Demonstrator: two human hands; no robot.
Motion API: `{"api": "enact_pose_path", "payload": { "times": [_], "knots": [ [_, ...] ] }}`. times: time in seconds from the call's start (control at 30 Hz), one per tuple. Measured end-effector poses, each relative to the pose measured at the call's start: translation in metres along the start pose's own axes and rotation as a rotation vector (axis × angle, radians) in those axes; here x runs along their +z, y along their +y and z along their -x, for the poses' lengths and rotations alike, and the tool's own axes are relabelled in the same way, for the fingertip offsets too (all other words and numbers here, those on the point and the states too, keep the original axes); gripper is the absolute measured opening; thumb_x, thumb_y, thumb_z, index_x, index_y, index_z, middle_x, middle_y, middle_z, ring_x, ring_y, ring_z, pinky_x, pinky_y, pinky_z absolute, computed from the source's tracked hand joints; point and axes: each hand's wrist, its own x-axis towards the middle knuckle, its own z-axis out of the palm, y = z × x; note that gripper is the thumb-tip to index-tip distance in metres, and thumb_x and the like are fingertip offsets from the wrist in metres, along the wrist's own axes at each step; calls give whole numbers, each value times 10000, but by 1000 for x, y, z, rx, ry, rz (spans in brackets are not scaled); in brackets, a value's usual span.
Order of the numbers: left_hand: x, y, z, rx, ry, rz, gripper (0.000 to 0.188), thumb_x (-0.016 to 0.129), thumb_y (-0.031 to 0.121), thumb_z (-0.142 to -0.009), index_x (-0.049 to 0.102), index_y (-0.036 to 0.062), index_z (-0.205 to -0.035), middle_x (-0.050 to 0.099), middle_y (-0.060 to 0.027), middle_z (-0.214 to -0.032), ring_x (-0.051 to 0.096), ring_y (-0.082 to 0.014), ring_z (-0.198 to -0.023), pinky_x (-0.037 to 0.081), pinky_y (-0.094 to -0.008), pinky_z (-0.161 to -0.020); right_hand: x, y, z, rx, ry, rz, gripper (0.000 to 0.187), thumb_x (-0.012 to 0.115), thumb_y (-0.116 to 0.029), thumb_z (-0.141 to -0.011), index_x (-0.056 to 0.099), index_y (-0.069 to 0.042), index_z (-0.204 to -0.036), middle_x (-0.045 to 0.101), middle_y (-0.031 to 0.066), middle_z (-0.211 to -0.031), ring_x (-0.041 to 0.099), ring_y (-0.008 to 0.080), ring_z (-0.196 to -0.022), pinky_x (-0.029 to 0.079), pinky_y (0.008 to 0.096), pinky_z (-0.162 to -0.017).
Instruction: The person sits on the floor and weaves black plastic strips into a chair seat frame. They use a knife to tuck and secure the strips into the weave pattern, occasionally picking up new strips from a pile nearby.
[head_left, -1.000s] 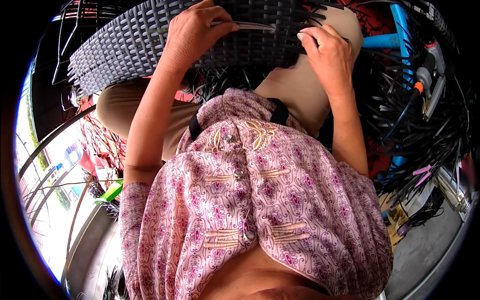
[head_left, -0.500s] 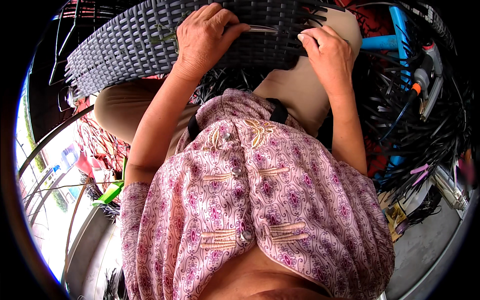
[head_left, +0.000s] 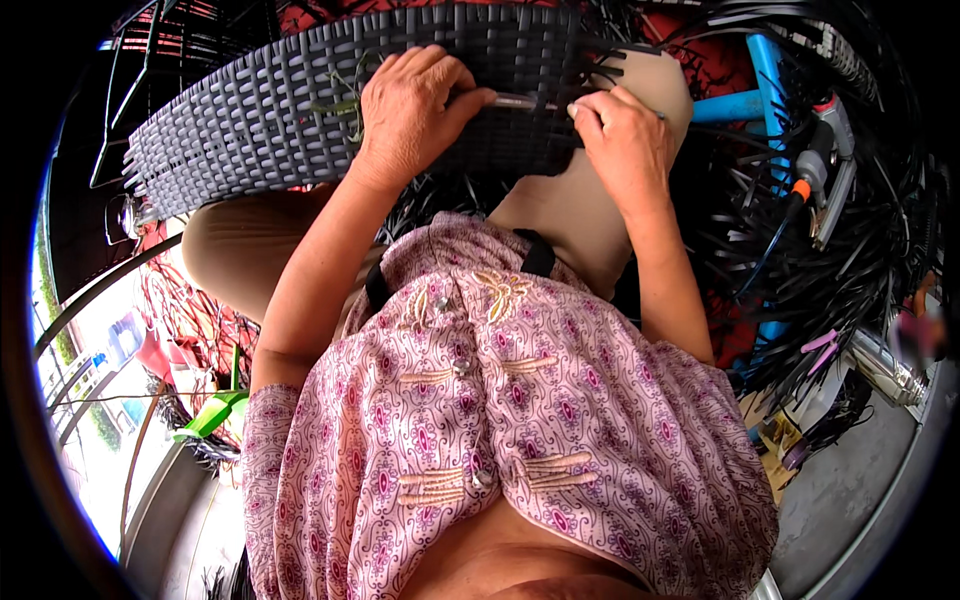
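A curved dark grey woven panel (head_left: 270, 110) of flat plastic strips lies across my lap, with loose strip ends (head_left: 610, 62) at its right edge. On the panel's middle rests my left hand (head_left: 415, 110), its fingers closed round a slim silver metal tool (head_left: 525, 102) that points right along the weave. My right hand (head_left: 628, 145) is at the panel's right end, thumb and forefinger pinched close to the tool's tip. Whether a strip lies between those fingers is too small to make out. Some green strands (head_left: 345, 105) stick out of the weave beside my left hand.
Heaped black strips (head_left: 880, 230) fill the right side, with a grey air tool (head_left: 825, 150) with an orange fitting lying on them. A blue frame (head_left: 768, 95) stands beside my right knee. At the left are red strips (head_left: 215, 265) and a bright green piece (head_left: 212, 412).
My right hand has come left, nearer to my left hand and the tool's tip. The left hand keeps its hold on the tool. The whole view has shifted slightly.
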Motion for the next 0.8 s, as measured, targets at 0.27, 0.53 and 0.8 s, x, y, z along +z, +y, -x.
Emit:
{"api": "enact_pose_path", "payload": {
  "times": [0.27, 0.53, 0.8],
  "knots": [
    [1, 10, 0, 27, -2, 23, 246, 799, 284, -795, 646, 94, -771, 569, -33, -762, 599, -256, -757, 463, -376, -700, -8, -2, 1, 33, 13, -162, 147, 692, -213, -882, 747, -81, -847, 682, 104, -845, 672, 323, -759, 537, 434, -698],
    [3, 8, 5, 11, 30, 48, 250, 805, 296, -783, 649, 101, -767, 575, -25, -757, 607, -242, -759, 475, -366, -693, -29, -23, 5, 11, 12, -62, 135, 724, -197, -852, 730, -67, -816, 663, 113, -812, 663, 332, -729, 527, 440, -669],
    [2, 7, 4, 21, 63, 72, 247, 818, 295, -766, 667, 100, -766, 593, -22, -761, 616, -238, -758, 496, -354, -698, -11, -32, 0, -82, -7, 152, 211, 704, -227, -880, 654, -44, -788, 636, 132, -822, 659, 341, -717, 538, 452, -657]
  ]
}}
